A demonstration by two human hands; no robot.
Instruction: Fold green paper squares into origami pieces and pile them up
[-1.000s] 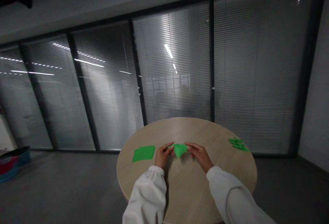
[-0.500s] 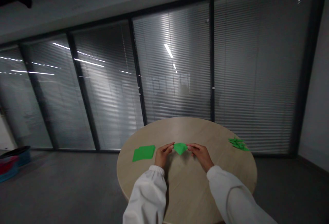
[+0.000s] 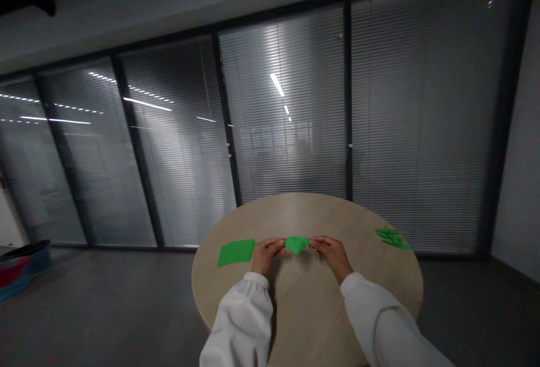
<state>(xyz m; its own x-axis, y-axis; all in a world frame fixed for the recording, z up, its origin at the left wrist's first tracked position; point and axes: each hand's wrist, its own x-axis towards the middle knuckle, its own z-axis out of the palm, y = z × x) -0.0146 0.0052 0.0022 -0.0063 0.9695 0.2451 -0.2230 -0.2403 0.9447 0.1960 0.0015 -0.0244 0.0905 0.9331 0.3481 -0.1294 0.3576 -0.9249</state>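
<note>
My left hand (image 3: 265, 256) and my right hand (image 3: 332, 254) pinch opposite corners of a folded piece of green origami paper (image 3: 296, 244), holding it just above the middle of a round pale wood table (image 3: 307, 215). Just beyond my left hand, a flat square of green paper (image 3: 235, 252) lies on the tabletop, almost touching my fingers. Several small folded green paper shapes (image 3: 392, 238) lie in a loose heap near the table's right edge, well away from my right hand. White gathered sleeves (image 3: 240, 322) cover both forearms.
Behind the table stands a wall of glass panels with closed slatted blinds (image 3: 287, 103) and dark frames. A blue and red tub (image 3: 21, 268) sits on the grey floor at the far left. A pale wall (image 3: 517, 131) stands at the right.
My hands have drawn slightly apart, and the green folded paper now spreads wider and flatter between them. The other paper on the table has not moved.
</note>
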